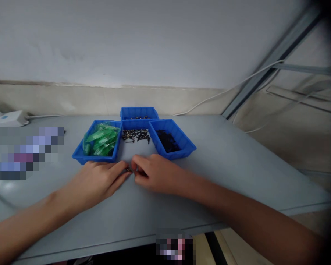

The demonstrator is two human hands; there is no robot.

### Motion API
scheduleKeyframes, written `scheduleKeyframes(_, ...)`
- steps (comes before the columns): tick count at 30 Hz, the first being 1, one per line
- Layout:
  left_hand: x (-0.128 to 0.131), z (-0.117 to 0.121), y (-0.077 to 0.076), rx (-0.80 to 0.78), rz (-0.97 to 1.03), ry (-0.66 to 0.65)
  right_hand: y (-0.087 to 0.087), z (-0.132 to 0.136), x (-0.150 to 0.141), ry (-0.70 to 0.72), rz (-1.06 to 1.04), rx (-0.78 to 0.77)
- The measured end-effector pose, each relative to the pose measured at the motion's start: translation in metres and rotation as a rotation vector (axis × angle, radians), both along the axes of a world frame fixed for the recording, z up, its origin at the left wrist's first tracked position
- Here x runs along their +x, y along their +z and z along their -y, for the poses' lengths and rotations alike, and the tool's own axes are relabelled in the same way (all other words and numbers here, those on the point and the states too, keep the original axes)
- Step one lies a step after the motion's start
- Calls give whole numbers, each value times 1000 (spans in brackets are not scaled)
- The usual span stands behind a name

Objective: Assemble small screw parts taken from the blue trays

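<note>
My left hand (103, 178) is closed in a pinch, with a tiny shiny metal piece (128, 169) between thumb and forefinger. Facing it, fingertips almost meeting, is my right hand (156, 175). Its fingers are curled and pinched too; whatever they hold is too small or hidden to name. Just beyond both hands lies a loose pile of small dark and brassy screw-like pieces (136, 135). Left of the pile stands a blue bin (95, 159) with green plastic packets (103, 138). Another blue bin (179, 152) on the right holds small black parts (167, 141).
A third blue bin (139, 111) with small metal pieces stands behind the pile, near the wall. On the grey table (223, 173), a white power strip (12, 119) lies far left. A white cable (201, 101) runs along the wall to a metal frame (264, 68) at right.
</note>
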State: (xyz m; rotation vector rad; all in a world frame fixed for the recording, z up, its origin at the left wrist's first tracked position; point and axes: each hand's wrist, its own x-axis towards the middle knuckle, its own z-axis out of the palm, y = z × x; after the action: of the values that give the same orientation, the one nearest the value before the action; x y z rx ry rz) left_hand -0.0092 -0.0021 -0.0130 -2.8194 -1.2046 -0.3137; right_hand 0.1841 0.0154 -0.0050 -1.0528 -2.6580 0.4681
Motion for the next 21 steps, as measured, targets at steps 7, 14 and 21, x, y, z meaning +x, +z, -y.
scheduleKeyframes(7,2,-1,2,12,-28,64,-4,-1,-1,39,36,75)
scheduleKeyframes(14,1,1,2,-11,-57,80,-4,0,-3,69,98,151)
scheduleKeyframes(21,3,0,3,-55,-56,106,-7,-1,-2,89,135,203)
